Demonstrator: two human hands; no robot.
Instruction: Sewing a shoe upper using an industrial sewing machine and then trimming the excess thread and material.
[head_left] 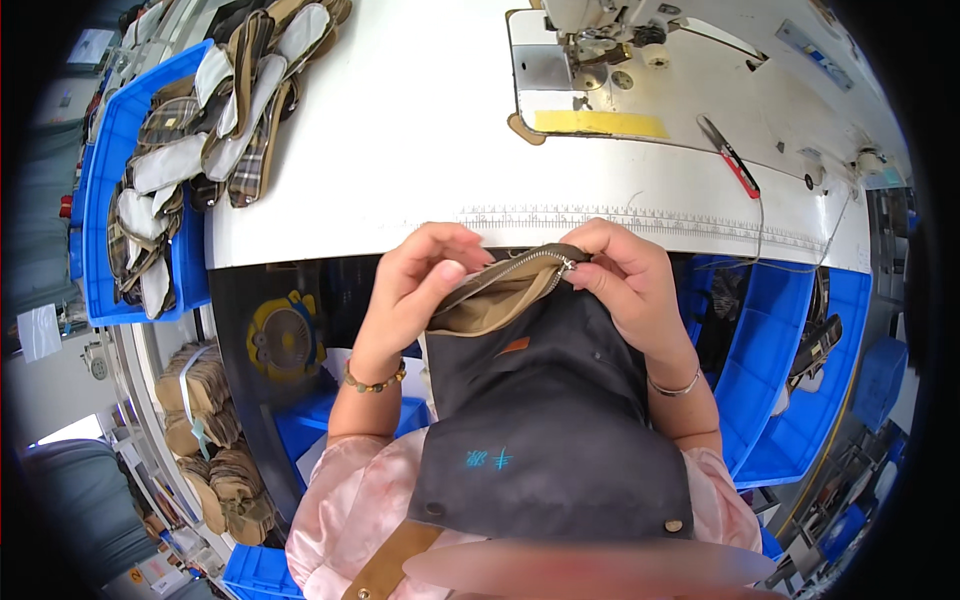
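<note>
A zippered pouch point(485, 312) with beige lining and a darker brown edge is held up in front of my dark apron point(550, 400), its mouth gaping toward me. A metal zipper runs along its upper edge. My left hand point(415, 285) grips the pouch's left side, thumb on the near face and fingers curled at the back, partly hidden. At the pouch's upper right corner, my right hand point(620, 275) pinches the zipper end beside the small metal slider point(567, 266). The pouch's outer side is mostly out of sight.
Beyond my hands stands a white sewing table point(400, 130) with a printed ruler strip along its front. A sewing machine point(600, 50) and red-handled thread snips point(735, 165) are at the right. Plaid pieces fill a blue bin point(100, 240) at left; more blue bins point(770, 370) stand right.
</note>
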